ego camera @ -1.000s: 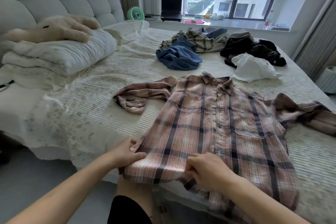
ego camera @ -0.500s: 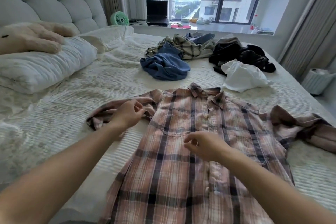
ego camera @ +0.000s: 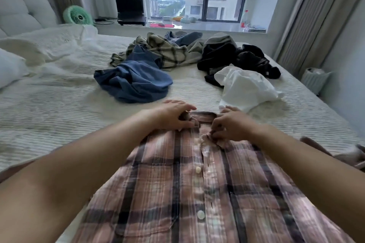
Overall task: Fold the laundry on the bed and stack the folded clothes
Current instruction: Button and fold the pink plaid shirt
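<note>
**Collar being set on the plaid shirt before folding**

Nearest the camera, the pink plaid shirt (ego camera: 197, 193) lies front-up and buttoned on the bed (ego camera: 49, 108), its body running from the near edge toward the collar. At the collar both hands work close together: the left hand (ego camera: 173, 116) has its fingers curled on the collar's left side, its grip holding that fabric, and the right hand (ego camera: 231, 126) pinches the placket just below the collar, a narrow grip on cloth. One sleeve (ego camera: 339, 152) trails off to the right, still spread.

Beyond the hands wait the unfolded pieces: a blue garment (ego camera: 134, 83), a white garment (ego camera: 246, 87), a dark heap (ego camera: 237, 57) and a check shirt (ego camera: 164, 51).

The risk, as I judge it, is tugging the collar unevenly, which would skew the front and set creases into the fold. The loose sleeve could also bunch underneath if it is not laid flat first.
</note>
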